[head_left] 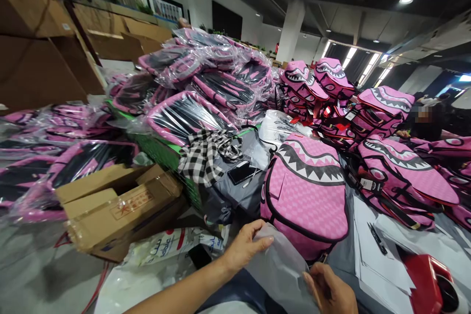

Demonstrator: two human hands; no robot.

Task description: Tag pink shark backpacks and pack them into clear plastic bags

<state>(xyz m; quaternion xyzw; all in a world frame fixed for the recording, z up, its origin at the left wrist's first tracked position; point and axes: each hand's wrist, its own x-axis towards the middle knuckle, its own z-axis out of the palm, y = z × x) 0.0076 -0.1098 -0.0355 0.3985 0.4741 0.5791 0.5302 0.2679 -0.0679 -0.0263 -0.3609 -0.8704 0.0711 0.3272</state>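
Note:
A thin, translucent whitish plastic bag [277, 265] is stretched between my two hands at the bottom centre. My left hand [246, 244] pinches its upper left edge between thumb and fingers. Lower right, my right hand [329, 285] has its fingers closed on the bag's other edge. Just beyond the bag, a pink backpack [305, 196] with a shark-mouth print and black piping lies on the table, its near end close to both hands. I cannot make out whether the bag touches the backpack.
Plastic-wrapped pink backpacks [191, 117] are piled at the back left; unwrapped backpacks [401, 171] stand at right. An open carton [121, 206] sits at left. A phone [242, 171] lies near a checkered cloth [206, 154]. Paper sheets [379, 255] and a red tape dispenser [429, 279] are at right.

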